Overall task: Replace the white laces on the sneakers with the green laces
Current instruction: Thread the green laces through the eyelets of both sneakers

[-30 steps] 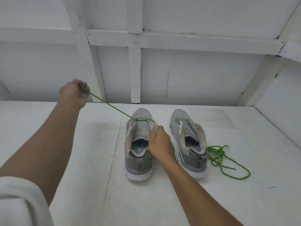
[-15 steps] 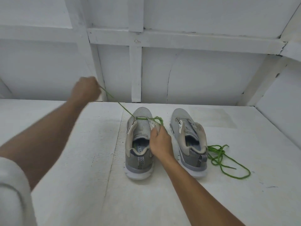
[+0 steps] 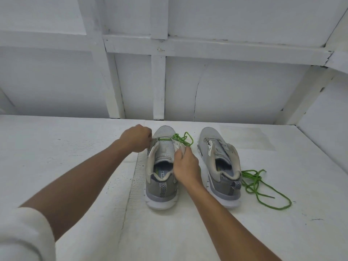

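Two grey sneakers stand side by side with their heels towards me, both without white laces. On the left sneaker (image 3: 162,166) a green lace (image 3: 183,139) crosses the lowest eyelets, and its slack lies in loops by the toe on the right. My left hand (image 3: 137,137) is curled at that shoe's left eyelet row and seems to pinch the lace there, though the lace end is hidden. My right hand (image 3: 186,166) grips the shoe's right eyelet flap. The right sneaker (image 3: 220,162) has bare eyelets. A second green lace (image 3: 259,185) lies tangled by its heel.
Everything sits on a white painted board surface (image 3: 75,157). A white panelled wall (image 3: 226,91) rises just behind the toes, and a side wall (image 3: 327,132) closes in on the right. My white sleeve (image 3: 22,236) fills the lower left corner.
My left hand, which held the lace taut far out to the left, has come back to the left sneaker's eyelets. The lace has gone slack into loops by the toe. My right hand stayed put.
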